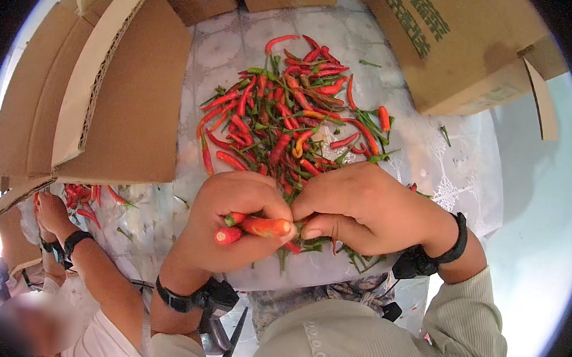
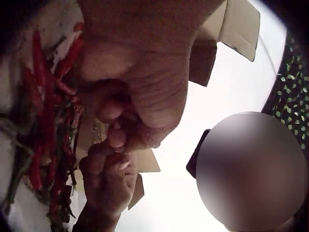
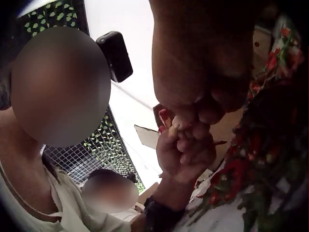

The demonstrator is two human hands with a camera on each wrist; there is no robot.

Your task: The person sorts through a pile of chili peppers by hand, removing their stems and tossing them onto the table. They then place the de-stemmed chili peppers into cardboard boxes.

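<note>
Several red chili peppers are gripped in my left hand, their ends poking out between the curled fingers and thumb. My right hand meets it fingertip to fingertip and pinches a green chili stem at the end of one pepper. Beneath both hands spreads a heap of red chili peppers with green stems. In the left wrist view the right hand touches the left fingertips. From the right wrist, red pepper ends show above the left hand.
An open cardboard box stands at the left, and another carton at the back right. Loose stems lie on the plastic-covered table. At the lower left, another person's hand is near a smaller group of chilies.
</note>
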